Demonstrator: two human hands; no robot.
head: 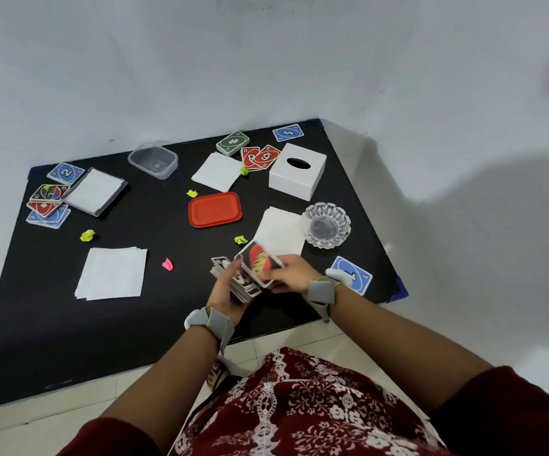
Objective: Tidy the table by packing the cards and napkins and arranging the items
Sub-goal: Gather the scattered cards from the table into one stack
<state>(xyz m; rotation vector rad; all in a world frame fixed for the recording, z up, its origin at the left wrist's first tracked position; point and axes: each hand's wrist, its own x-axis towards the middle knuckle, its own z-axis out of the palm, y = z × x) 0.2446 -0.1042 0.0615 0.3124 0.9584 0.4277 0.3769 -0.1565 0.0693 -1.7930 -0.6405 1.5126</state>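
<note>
Both hands gathering cards into one deck above the near right part of the counter.

Left hand cups the card stack from below, fingers wrapped round its edge, probably to keep it squared; right hand pinches the top card, back face up, red and yellow logo, tilted over the stack, apparently being laid on. Stack looks thick, edges uneven. Loose cards remain: blue card just beside the right wrist, a heap at the far left, red pair, green pile, another blue. Napkin stacks lie unpacked; white tissue box stands at the far right. Crumpled paper bits are scattered about.
</note>
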